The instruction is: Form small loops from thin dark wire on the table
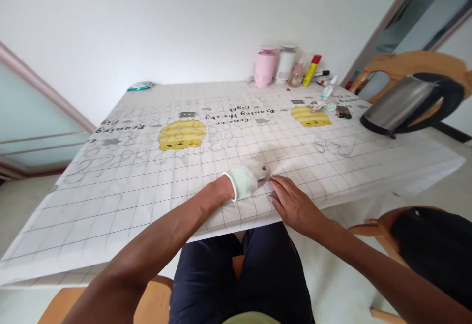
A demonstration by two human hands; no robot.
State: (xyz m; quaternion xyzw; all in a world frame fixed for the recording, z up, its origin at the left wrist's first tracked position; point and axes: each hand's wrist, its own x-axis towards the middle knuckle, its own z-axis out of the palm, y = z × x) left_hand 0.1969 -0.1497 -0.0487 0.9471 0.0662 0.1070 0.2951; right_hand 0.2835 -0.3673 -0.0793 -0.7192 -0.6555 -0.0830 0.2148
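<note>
While the left hand (251,180) rests near the middle of the surface's near edge, a mint-cuffed white cover (241,184) encloses it up to the wrist, so how far its fingers are open and whether they hold anything cannot be told. The bare right hand (297,207) comes in from the other side, its fingers bent and close together at the cover's far end, the thumb slightly apart nearer the edge; blur hides whether they pinch the fabric or only touch it.

A checked white tablecloth (129,201) spans the surface. Toward its right edge lie loops of thin cord (334,148), with a stainless-steel kettle (400,103) beyond them, tilted in the view. Along the far edge, right of centre, stand a pink cylindrical device (265,69), a white one (285,66), a pinkish bottle (296,76) and a red-capped yellow tube (311,72). A green-edged packet (140,86) lies at the far left corner.
</note>
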